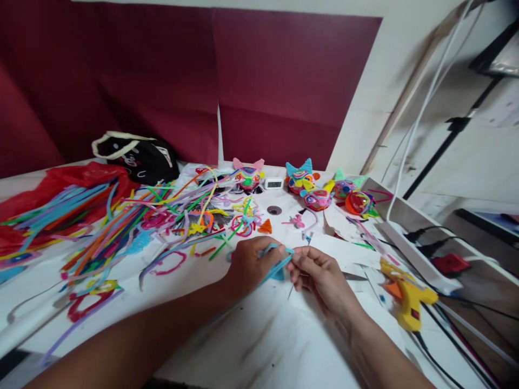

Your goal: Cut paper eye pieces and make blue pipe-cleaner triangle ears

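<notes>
Both hands meet over the middle of the white table. My left hand [253,263] is closed around a light blue pipe cleaner [279,266], which is bent into strands and trails back below the wrist. The fingertips of my right hand [314,268] pinch the right end of the same blue pipe cleaner. A small blue piece shows just beneath the fingers, partly hidden by them. Beyond the hands lies an orange coiled triangle [265,226]. Metal scissors blades [354,276] stick out to the right of my right hand.
Many coloured pipe cleaners [113,227] spread across the left side, some on a red plastic bag [60,173]. At the back sit several decorated figures [300,175] and a small digital clock [273,183]. A yellow glue gun [409,297] and a power strip [417,254] with cables occupy the right.
</notes>
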Demonstrator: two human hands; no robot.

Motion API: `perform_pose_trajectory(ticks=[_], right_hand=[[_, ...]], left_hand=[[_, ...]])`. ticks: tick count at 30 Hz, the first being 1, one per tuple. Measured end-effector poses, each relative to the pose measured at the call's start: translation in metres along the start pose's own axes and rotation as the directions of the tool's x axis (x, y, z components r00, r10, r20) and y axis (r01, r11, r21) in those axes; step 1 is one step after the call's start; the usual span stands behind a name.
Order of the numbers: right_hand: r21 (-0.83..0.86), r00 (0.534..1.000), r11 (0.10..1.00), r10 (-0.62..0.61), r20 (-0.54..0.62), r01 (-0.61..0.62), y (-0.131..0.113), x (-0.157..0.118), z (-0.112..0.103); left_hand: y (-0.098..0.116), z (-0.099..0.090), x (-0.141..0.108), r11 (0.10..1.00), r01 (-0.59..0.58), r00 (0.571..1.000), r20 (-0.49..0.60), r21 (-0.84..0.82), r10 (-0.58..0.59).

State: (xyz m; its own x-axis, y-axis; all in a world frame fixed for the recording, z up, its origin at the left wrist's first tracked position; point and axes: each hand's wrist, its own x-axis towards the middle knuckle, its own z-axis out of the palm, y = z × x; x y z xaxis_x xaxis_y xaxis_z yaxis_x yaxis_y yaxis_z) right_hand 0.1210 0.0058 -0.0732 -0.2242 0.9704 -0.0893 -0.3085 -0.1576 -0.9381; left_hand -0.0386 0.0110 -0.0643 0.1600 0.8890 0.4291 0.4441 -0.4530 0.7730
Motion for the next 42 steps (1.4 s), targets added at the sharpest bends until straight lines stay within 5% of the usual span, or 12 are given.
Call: perform_pose_trajectory(ticks=[4,10,15,25,33,38,42], right_hand=[[-0.014,0.999,0.999,0.032,0.040,-0.032,-0.003,0.000,-0.004],[-0.081,0.997,0.995,0.068,0.039,-0.064,0.000,0.002,-0.007],[-0.133,0.997,0.989,0.066,0.044,-0.060,-0.002,0.003,-0.009],[-0.442,0.987,0.882,-0.144,0.072,0.161,0.015,0.005,-0.011],[-0.213,0.987,0.971,0.131,0.097,-0.108,-0.001,0.004,-0.007],[-0.095,0.989,0.986,0.144,0.037,-0.140,-0.001,0.005,-0.012],[-0.198,0.991,0.974,0.121,0.059,-0.107,-0.002,0.003,-0.011]], left_hand=[[0.000,-0.003,0.007,0.972,0.193,0.978,0.105,-0.132,-0.180],[-0.002,-0.004,0.010,0.907,0.305,0.941,0.240,-0.291,-0.240],[-0.003,-0.008,0.015,0.861,0.417,0.903,0.246,-0.292,-0.354],[-0.006,-0.005,0.013,0.830,0.465,0.875,0.304,-0.308,-0.378],[-0.004,-0.006,0.015,0.826,0.468,0.872,0.315,-0.314,-0.375],[-0.003,-0.007,0.014,0.863,0.421,0.892,0.302,-0.278,-0.338],[-0.006,-0.005,0.012,0.852,0.447,0.867,0.366,-0.274,-0.337]])
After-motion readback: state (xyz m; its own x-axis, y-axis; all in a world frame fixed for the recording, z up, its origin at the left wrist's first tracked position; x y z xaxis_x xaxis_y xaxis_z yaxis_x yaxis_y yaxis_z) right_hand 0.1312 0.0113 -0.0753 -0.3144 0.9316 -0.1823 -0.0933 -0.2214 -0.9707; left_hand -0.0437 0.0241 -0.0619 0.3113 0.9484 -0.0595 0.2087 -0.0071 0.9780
